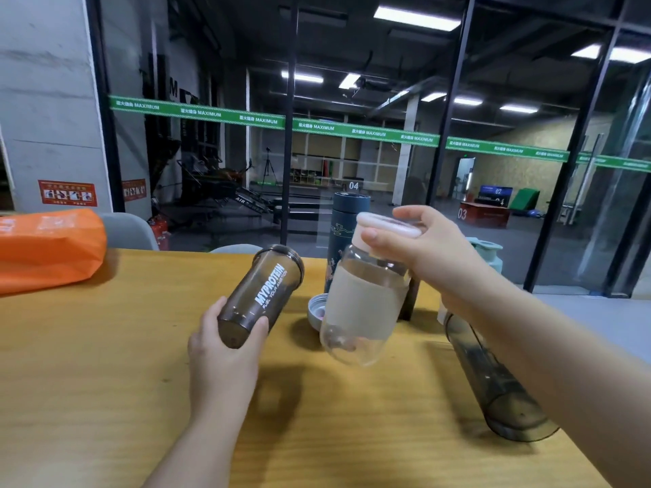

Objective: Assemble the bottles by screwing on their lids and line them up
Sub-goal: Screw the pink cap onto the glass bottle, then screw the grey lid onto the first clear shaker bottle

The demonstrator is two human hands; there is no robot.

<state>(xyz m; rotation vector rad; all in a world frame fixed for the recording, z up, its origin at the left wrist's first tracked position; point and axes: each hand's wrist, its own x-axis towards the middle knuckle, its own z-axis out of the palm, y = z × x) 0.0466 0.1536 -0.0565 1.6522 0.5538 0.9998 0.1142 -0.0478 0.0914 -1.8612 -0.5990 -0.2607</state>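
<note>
My left hand [225,350] grips the base of a smoky brown MYPROTEIN shaker bottle [262,294], held tilted above the table with its open mouth pointing away and no lid on it. My right hand [422,248] holds a clear glass bottle [363,304] with a beige sleeve by its pale pink lid [387,225], lifted and tilted over the table. A dark blue patterned flask [347,220] stands upright behind them. A loose grey lid [315,311] lies on the table by the flask. A dark translucent bottle [500,385] lies on its side under my right forearm.
The wooden table [105,364] has an orange bag [45,248] at its far left. A pale green bottle top [488,253] shows behind my right wrist, beside a dark upright object. Grey chair backs and a glass wall stand behind the table.
</note>
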